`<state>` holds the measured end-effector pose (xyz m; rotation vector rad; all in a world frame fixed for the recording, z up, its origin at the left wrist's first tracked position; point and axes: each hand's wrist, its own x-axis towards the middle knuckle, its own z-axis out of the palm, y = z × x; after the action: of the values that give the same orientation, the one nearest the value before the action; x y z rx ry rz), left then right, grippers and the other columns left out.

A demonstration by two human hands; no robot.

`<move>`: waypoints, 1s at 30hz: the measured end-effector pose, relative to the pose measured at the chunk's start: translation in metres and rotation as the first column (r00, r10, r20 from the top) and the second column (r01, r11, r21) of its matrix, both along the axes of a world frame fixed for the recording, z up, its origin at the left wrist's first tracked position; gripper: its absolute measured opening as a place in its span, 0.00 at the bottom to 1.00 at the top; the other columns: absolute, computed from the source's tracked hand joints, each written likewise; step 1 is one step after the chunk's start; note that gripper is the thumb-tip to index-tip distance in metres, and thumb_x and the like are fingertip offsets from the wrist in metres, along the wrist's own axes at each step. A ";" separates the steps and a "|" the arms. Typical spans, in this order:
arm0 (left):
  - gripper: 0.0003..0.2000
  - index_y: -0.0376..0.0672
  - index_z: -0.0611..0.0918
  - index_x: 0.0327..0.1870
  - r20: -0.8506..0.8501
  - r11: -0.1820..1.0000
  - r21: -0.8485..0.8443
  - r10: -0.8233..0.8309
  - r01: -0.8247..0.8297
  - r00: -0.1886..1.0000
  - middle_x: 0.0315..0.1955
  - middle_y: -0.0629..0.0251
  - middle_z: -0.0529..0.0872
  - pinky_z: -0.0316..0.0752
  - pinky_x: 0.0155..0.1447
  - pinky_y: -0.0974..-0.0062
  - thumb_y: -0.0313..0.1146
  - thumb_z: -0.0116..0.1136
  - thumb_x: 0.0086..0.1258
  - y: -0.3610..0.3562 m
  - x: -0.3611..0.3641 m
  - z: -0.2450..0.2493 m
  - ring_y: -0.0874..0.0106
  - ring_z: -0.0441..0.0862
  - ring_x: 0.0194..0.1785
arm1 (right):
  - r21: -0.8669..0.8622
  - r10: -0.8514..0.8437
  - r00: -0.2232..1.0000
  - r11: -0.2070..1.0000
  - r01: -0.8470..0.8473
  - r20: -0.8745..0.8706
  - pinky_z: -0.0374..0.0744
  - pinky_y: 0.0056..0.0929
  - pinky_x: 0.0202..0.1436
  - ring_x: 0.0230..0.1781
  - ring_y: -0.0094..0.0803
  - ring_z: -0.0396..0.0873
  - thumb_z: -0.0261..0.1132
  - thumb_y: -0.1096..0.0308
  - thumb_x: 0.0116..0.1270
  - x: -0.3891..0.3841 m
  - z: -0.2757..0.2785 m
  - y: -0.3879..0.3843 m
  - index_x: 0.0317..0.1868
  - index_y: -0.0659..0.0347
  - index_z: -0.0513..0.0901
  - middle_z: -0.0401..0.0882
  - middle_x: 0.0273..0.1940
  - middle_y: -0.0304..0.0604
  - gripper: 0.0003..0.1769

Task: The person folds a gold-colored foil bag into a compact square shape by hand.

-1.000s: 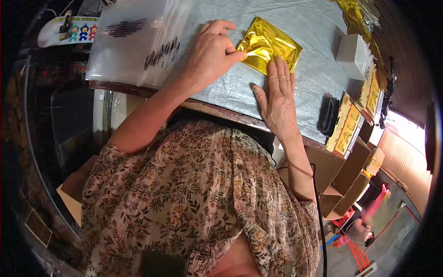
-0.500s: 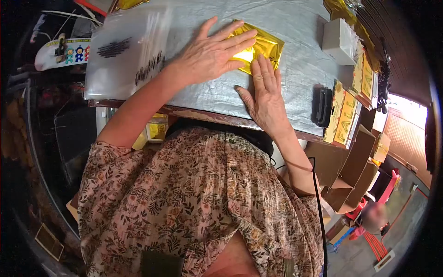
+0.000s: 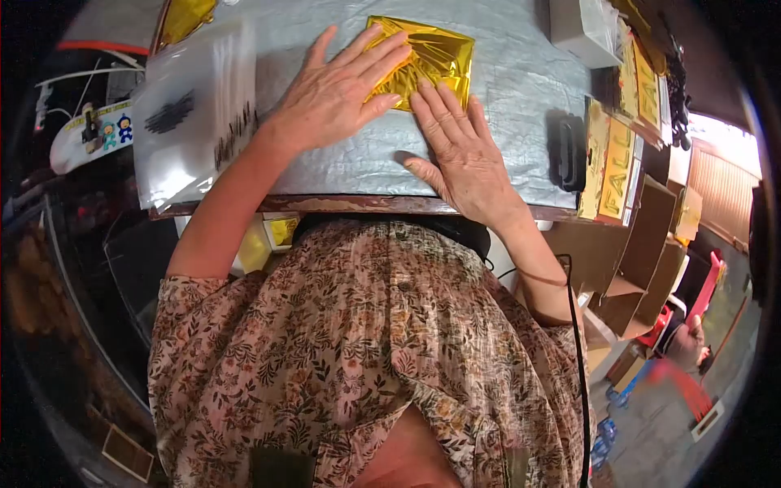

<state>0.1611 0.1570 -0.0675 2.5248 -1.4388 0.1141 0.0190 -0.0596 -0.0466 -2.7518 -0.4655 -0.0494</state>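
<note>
A shiny gold foil piece, creased and roughly square, lies flat on the silver-grey covered table. My left hand rests on its left part, fingers spread and pointing up to the right, the thumb near the lower edge. My right hand lies flat at the foil's lower edge. Its fingertips touch the foil, while the thumb sticks out to the left over the table cover. Neither hand grips anything; the foil under the left fingers is hidden.
Clear plastic bags with dark marks lie at the table's left. On the right are a white box, a black handle-like object and yellow printed packs. Open cardboard boxes stand beyond the right edge; a person's hand shows there.
The view has shifted somewhat. Both hands have moved left across the foil, and the foil sits further left in view. Both hands remain flat.
</note>
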 end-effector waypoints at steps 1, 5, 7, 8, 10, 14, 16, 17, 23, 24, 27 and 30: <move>0.32 0.49 0.66 0.83 -0.004 1.000 0.003 0.014 -0.014 1.000 0.84 0.68 0.63 0.39 0.87 0.43 0.52 0.51 0.84 0.000 0.000 0.000 0.66 0.54 0.88 | 0.024 0.019 1.000 1.000 -0.018 -0.024 0.53 0.57 0.87 0.87 0.48 0.53 0.58 0.40 0.79 -0.001 -0.001 -0.002 0.85 0.59 0.58 0.56 0.86 0.47 0.45; 0.32 0.50 0.65 0.84 -0.029 1.000 0.016 0.013 -0.013 0.999 0.84 0.68 0.63 0.37 0.87 0.43 0.53 0.49 0.85 0.000 -0.001 0.004 0.66 0.54 0.88 | 0.015 0.029 0.999 0.999 -0.028 -0.038 0.53 0.55 0.87 0.87 0.47 0.53 0.57 0.39 0.80 -0.004 -0.001 -0.007 0.86 0.58 0.56 0.54 0.86 0.46 0.46; 0.32 0.50 0.64 0.84 -0.013 1.000 0.019 0.013 -0.013 1.000 0.84 0.68 0.63 0.37 0.88 0.43 0.54 0.48 0.85 0.000 0.000 0.002 0.67 0.54 0.88 | 0.010 0.009 0.998 1.000 -0.008 -0.064 0.52 0.54 0.88 0.86 0.48 0.55 0.60 0.43 0.79 -0.006 0.005 -0.007 0.84 0.58 0.62 0.58 0.85 0.48 0.43; 0.32 0.50 0.64 0.84 0.001 1.000 0.011 0.018 -0.018 1.000 0.84 0.68 0.63 0.37 0.88 0.43 0.54 0.48 0.85 -0.001 0.000 0.002 0.67 0.54 0.88 | 0.002 0.013 0.999 1.000 -0.013 -0.049 0.52 0.54 0.88 0.86 0.48 0.55 0.60 0.43 0.79 -0.006 0.010 -0.006 0.84 0.58 0.62 0.58 0.85 0.48 0.43; 0.32 0.50 0.63 0.85 -0.021 1.000 0.019 0.022 -0.022 1.000 0.84 0.69 0.62 0.36 0.88 0.44 0.54 0.48 0.85 -0.001 0.000 0.002 0.67 0.53 0.88 | -0.013 -0.072 0.996 0.997 0.073 0.056 0.66 0.52 0.81 0.80 0.51 0.67 0.65 0.57 0.79 -0.003 0.022 0.001 0.76 0.61 0.75 0.71 0.77 0.54 0.30; 0.33 0.50 0.64 0.85 -0.022 0.999 0.012 0.032 -0.031 0.999 0.85 0.70 0.62 0.35 0.88 0.43 0.54 0.48 0.85 0.000 -0.001 -0.001 0.67 0.53 0.88 | 0.379 -0.222 0.953 0.916 0.132 0.205 0.82 0.50 0.47 0.47 0.58 0.83 0.61 0.80 0.74 0.030 0.029 0.025 0.57 0.64 0.82 0.81 0.50 0.58 0.14; 0.33 0.51 0.64 0.85 0.008 0.999 0.034 0.022 -0.022 1.000 0.84 0.70 0.62 0.34 0.88 0.43 0.55 0.49 0.84 0.000 -0.001 0.000 0.68 0.53 0.88 | 0.365 -0.255 0.958 0.911 0.193 0.128 0.82 0.51 0.46 0.45 0.60 0.83 0.61 0.80 0.74 0.044 0.012 0.029 0.55 0.64 0.82 0.81 0.49 0.59 0.12; 0.33 0.51 0.64 0.85 0.016 0.999 0.030 0.030 -0.030 0.999 0.84 0.70 0.62 0.34 0.88 0.43 0.55 0.49 0.84 0.000 0.001 -0.001 0.68 0.53 0.88 | 0.348 -0.284 0.958 0.904 0.249 0.051 0.81 0.52 0.46 0.42 0.62 0.83 0.62 0.79 0.73 0.048 0.006 0.031 0.54 0.65 0.82 0.80 0.48 0.60 0.11; 0.39 0.54 0.59 0.87 -0.206 0.987 -0.144 0.048 -0.079 0.977 0.84 0.63 0.62 0.36 0.89 0.44 0.56 0.57 0.80 0.003 0.004 -0.002 0.62 0.54 0.88 | 0.452 -0.290 0.953 0.864 0.220 0.091 0.81 0.55 0.46 0.42 0.65 0.81 0.62 0.78 0.72 0.051 -0.003 0.030 0.50 0.68 0.81 0.79 0.43 0.63 0.08; 0.37 0.53 0.67 0.82 -0.265 0.943 -0.308 0.045 -0.129 0.963 0.82 0.56 0.65 0.43 0.87 0.42 0.48 0.68 0.74 0.002 0.003 0.001 0.53 0.55 0.87 | 0.453 -0.297 0.951 0.862 0.228 0.087 0.81 0.54 0.46 0.42 0.64 0.81 0.62 0.77 0.74 0.052 -0.002 0.030 0.50 0.67 0.81 0.79 0.42 0.62 0.07; 0.35 0.54 0.72 0.76 -0.220 0.850 -0.446 0.201 -0.282 0.955 0.80 0.55 0.69 0.50 0.84 0.42 0.44 0.74 0.69 0.010 0.001 0.005 0.47 0.55 0.86 | 0.439 -0.302 0.950 0.866 0.238 0.081 0.82 0.46 0.47 0.42 0.56 0.85 0.63 0.77 0.75 0.051 -0.003 0.028 0.52 0.66 0.82 0.82 0.46 0.59 0.08; 0.23 0.52 0.82 0.61 -0.169 0.815 -0.455 0.316 -0.358 0.934 0.74 0.60 0.76 0.53 0.81 0.45 0.43 0.75 0.68 0.010 -0.015 0.008 0.49 0.59 0.85 | 0.429 -0.300 0.949 0.873 0.232 0.097 0.82 0.45 0.47 0.42 0.55 0.85 0.63 0.77 0.75 0.052 -0.005 0.026 0.52 0.66 0.83 0.82 0.45 0.58 0.08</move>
<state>0.1463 0.1674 -0.0595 2.2949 -0.7824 0.3705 0.0708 -0.0336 -0.0516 -2.3770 -0.0904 -0.3962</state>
